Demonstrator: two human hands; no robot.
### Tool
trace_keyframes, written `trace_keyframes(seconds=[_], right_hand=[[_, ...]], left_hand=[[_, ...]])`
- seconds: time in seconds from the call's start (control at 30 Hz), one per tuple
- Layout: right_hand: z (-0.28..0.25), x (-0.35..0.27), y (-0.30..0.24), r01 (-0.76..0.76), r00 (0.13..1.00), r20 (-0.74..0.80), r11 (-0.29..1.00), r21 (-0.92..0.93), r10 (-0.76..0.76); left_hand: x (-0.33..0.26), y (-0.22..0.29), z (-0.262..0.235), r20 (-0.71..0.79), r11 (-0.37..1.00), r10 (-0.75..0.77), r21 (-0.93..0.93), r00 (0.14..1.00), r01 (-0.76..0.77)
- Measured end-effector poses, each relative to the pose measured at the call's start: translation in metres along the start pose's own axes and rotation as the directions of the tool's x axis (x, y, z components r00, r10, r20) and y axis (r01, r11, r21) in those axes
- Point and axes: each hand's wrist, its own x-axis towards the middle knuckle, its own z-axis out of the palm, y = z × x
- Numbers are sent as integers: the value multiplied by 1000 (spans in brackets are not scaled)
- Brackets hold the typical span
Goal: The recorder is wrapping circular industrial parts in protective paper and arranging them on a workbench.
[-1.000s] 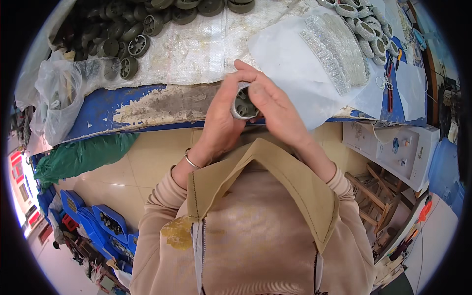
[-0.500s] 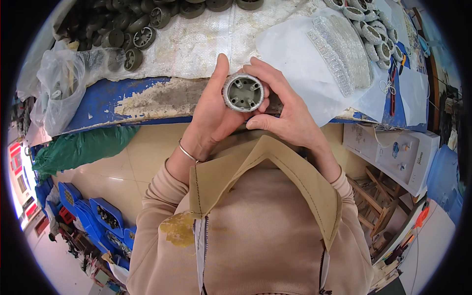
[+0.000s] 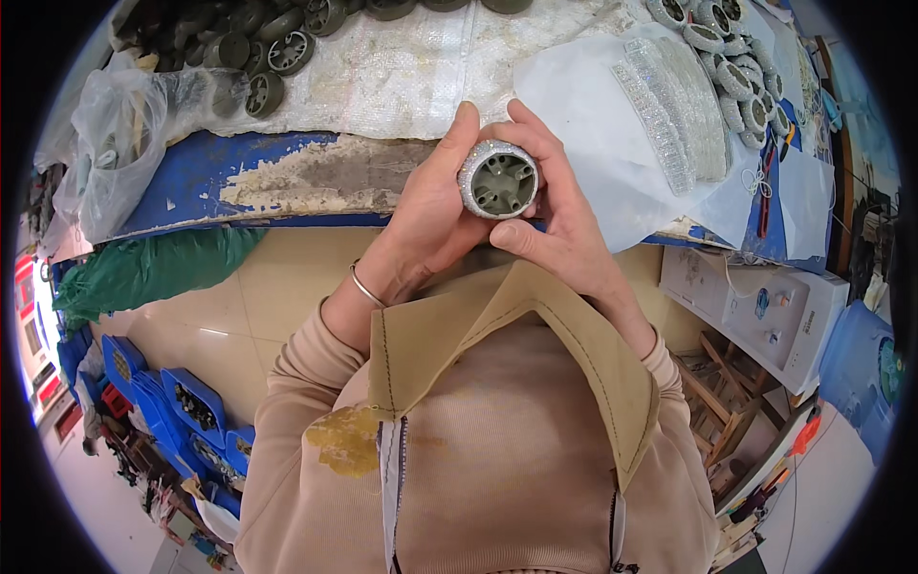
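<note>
Between both hands is a small dark green-grey wheel (image 3: 504,182), its rim wrapped in a glittering silver rhinestone band. The hollow, spoked side faces up, tilted a little to the right. My left hand (image 3: 421,206) is closed on the wheel's left side, thumb stretched up along the band, with a bracelet at the wrist. From the right, my right hand (image 3: 571,215) curls its fingers round the far and right edge. The right thumb lies by the near edge. Some right fingertips are hidden behind the wheel.
Bare dark wheels (image 3: 229,50) are piled at the far left, beside a clear plastic bag (image 3: 115,153). Glittering strips (image 3: 660,124) lie on white sheeting at the right, near banded wheels (image 3: 736,81). The table's worn blue edge (image 3: 191,201) runs just beyond my hands.
The wheel has been tilted, so more of the silver band shows on its left side. Both hands keep hold of it. The whole view has shifted slightly.
</note>
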Motion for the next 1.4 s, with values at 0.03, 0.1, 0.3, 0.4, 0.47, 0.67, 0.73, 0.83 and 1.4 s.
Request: trace_keyframes(seconds=[0.03,0.1,0.3,0.4,0.47,0.67,0.73,0.83,1.4], right_hand=[[0,0,-3,-41,999,-6,996,85,42],[0,0,-4,-85,996,-7,982,168,88],[0,1,1,-77,995,-52,984,158,87],[1,2,1,-53,997,-54,989,141,61],[1,2,0,-58,996,-58,986,155,67],[1,2,1,-52,997,-56,990,133,60],[-5,3,6,-32,999,-30,998,59,34],[-7,5,4,-6,1000,-20,987,161,10],[0,-12,-2,39,977,-208,922,384,45]], left_hand=[[0,0,0,43,1000,-14,-2,999,14],[0,0,2,23,1000,2,-2,1000,-2],[0,-2,11,-94,997,47,58,994,-42],[0,-3,11,-138,995,67,83,988,-56],[0,-3,10,-133,994,72,93,988,-60],[-3,-3,8,-83,992,58,116,995,-48],[-2,-3,8,-32,990,72,121,997,-67],[-3,-5,12,-43,995,69,74,997,-65],[-5,-17,6,65,651,426,670,902,-356]])
